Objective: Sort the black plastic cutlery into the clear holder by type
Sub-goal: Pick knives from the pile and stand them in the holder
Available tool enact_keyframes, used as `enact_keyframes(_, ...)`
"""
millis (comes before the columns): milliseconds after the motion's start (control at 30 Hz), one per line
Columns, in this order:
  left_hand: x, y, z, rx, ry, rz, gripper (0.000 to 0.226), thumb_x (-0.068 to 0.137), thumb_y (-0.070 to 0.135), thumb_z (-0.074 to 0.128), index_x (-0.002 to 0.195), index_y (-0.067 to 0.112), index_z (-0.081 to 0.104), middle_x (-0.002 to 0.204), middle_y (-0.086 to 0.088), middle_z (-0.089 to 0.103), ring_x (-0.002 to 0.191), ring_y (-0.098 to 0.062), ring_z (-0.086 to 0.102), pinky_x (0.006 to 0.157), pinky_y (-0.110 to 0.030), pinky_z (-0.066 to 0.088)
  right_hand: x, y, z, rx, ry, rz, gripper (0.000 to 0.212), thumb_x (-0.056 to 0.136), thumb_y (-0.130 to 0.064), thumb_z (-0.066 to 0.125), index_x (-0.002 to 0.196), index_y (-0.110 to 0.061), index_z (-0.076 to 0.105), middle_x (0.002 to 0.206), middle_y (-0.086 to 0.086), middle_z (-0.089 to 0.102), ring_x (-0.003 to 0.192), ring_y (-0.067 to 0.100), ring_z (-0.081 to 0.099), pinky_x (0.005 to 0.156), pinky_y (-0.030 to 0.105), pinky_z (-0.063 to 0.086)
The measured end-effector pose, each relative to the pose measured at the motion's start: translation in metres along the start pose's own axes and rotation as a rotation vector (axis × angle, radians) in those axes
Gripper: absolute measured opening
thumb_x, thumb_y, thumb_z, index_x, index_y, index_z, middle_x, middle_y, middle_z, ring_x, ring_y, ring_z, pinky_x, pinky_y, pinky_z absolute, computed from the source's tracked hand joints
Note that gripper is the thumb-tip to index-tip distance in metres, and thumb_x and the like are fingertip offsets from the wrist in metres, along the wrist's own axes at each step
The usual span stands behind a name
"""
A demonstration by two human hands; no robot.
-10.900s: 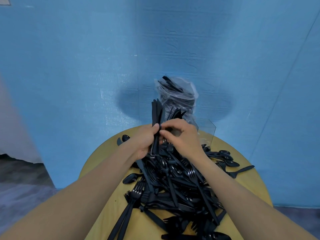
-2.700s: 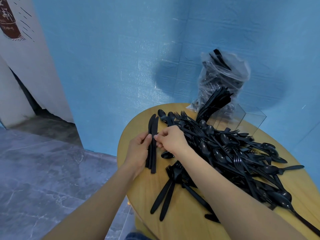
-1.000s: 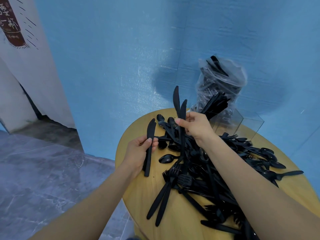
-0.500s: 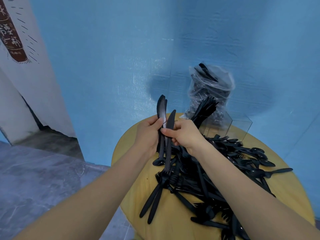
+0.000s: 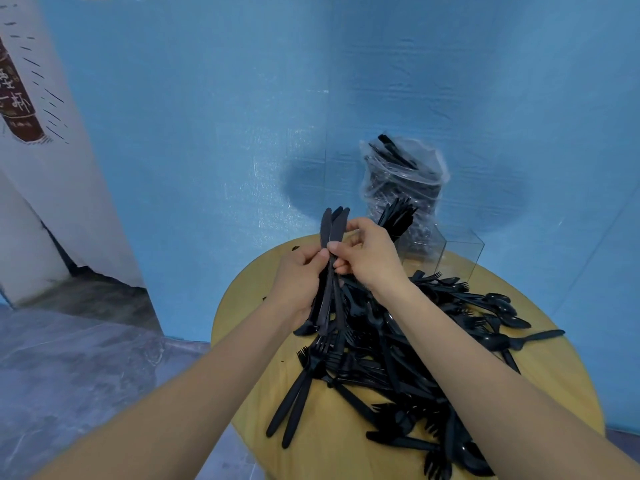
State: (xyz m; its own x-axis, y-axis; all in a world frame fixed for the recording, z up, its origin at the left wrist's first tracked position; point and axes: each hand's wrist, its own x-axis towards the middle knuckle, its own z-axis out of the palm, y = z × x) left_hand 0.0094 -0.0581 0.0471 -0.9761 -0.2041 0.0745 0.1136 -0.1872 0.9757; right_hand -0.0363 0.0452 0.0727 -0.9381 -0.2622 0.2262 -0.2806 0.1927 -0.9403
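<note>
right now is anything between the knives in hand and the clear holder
Mostly clear. Both hands hold the knives upright, left of the holder. The right hand and the forks standing in the holder's near compartment lie between.

Single view, head-worn, wide-angle. Looks forward and down over both forearms at the round table (image 5: 561, 368), close in. Table fills lower right of frame; blue wall (image 5: 214, 98) rises behind the table; grey floor (image 5: 69, 368) left of the table. No second view.
</note>
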Motion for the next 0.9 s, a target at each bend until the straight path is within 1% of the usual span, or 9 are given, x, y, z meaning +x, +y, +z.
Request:
enact_keyframes(133,-0.003,0.003,-0.012,-0.011,-0.047,-0.011,0.03,0.101,0.01,0.039,0.104,0.012,0.068,0.079,-0.005,0.067,0.073,-0.016,0.062,0.074,-0.032,0.053,0.004,0.002,0.007,-0.006,-0.034,0.037,0.049,0.087,-0.008,0.066,0.132,-0.01,0.047,0.074,0.003,0.057,0.046,0.003,0.055,0.048,0.019,0.049)
enact_keyframes(267,-0.004,0.006,-0.023,0.055,-0.092,-0.052,0.033,0.102,0.009,0.033,0.114,0.009,0.064,0.082,-0.006,0.063,0.061,-0.008,0.053,0.059,-0.021,0.046,0.009,0.005,0.014,-0.057,-0.077,0.026,0.047,0.084,-0.012,0.07,0.127,-0.012,0.051,0.082,0.007,0.061,0.052,0.005,0.052,0.058,0.019,0.045)
enact_keyframes(400,-0.001,0.006,-0.026,0.211,-0.106,-0.057,0.033,0.101,0.01,0.032,0.112,0.006,0.062,0.089,-0.007,0.061,0.058,-0.006,0.045,0.051,-0.019,0.037,0.012,0.003,0.014,0.027,-0.096,0.125,0.049,0.08,-0.006,0.073,0.121,-0.013,0.047,0.088,0.012,0.063,0.056,0.012,0.054,0.051,0.019,0.043)
enact_keyframes(533,0.012,0.004,-0.018,0.387,-0.171,0.025,0.029,0.102,0.009,0.031,0.104,0.006,0.06,0.07,-0.001,0.05,0.056,-0.008,0.038,0.054,-0.018,0.034,0.023,-0.001,-0.002,0.337,-0.02,0.19,0.026,0.084,0.007,0.063,0.103,-0.007,0.05,0.069,0.008,0.056,0.039,0.007,0.047,0.039,0.017,0.035)
enact_keyframes(600,0.021,0.006,-0.009,0.394,-0.206,0.024,0.029,0.102,0.009,0.031,0.103,0.013,0.06,0.065,0.008,0.053,0.055,-0.005,0.039,0.054,-0.015,0.035,0.029,0.001,-0.016,0.362,-0.011,0.196,0.012,0.088,0.005,0.059,0.085,-0.006,0.053,0.063,0.007,0.053,0.038,0.006,0.042,0.039,0.016,0.034)
enact_keyframes(667,0.03,0.01,0.004,0.411,-0.26,0.015,0.029,0.102,0.008,0.031,0.101,0.016,0.058,0.056,0.018,0.053,0.052,-0.001,0.04,0.052,-0.011,0.036,0.035,0.004,-0.031,0.303,0.017,0.165,0.017,0.088,0.004,0.058,0.076,-0.007,0.054,0.062,0.008,0.053,0.039,0.007,0.042,0.041,0.016,0.035)
enact_keyframes(733,0.041,0.016,0.018,0.443,-0.277,0.047,0.028,0.102,0.008,0.032,0.101,0.015,0.059,0.064,0.014,0.057,0.056,0.0,0.047,0.056,-0.01,0.039,0.043,0.005,-0.044,0.244,0.09,0.113,0.018,0.088,0.003,0.059,0.075,-0.008,0.054,0.062,0.008,0.055,0.04,0.006,0.044,0.042,0.017,0.037)
enact_keyframes(800,0.058,0.02,0.031,0.489,-0.261,0.11,0.027,0.101,0.008,0.036,0.107,0.015,0.061,0.085,0.007,0.064,0.077,-0.004,0.058,0.072,-0.014,0.043,0.055,0.006,-0.058,0.184,0.189,0.072,0.018,0.088,0.002,0.059,0.075,-0.01,0.054,0.062,0.006,0.055,0.04,0.004,0.045,0.043,0.016,0.038)
enact_keyframes(900,0.084,0.019,0.041,0.618,-0.138,0.186,0.027,0.101,0.012,0.039,0.121,0.013,0.057,0.114,0.002,0.06,0.105,-0.01,0.054,0.089,-0.02,0.037,0.076,0.012,-0.082,0.176,0.376,0.059,0.017,0.089,0.0,0.06,0.076,-0.01,0.055,0.064,0.005,0.055,0.039,0.002,0.046,0.045,0.017,0.039)
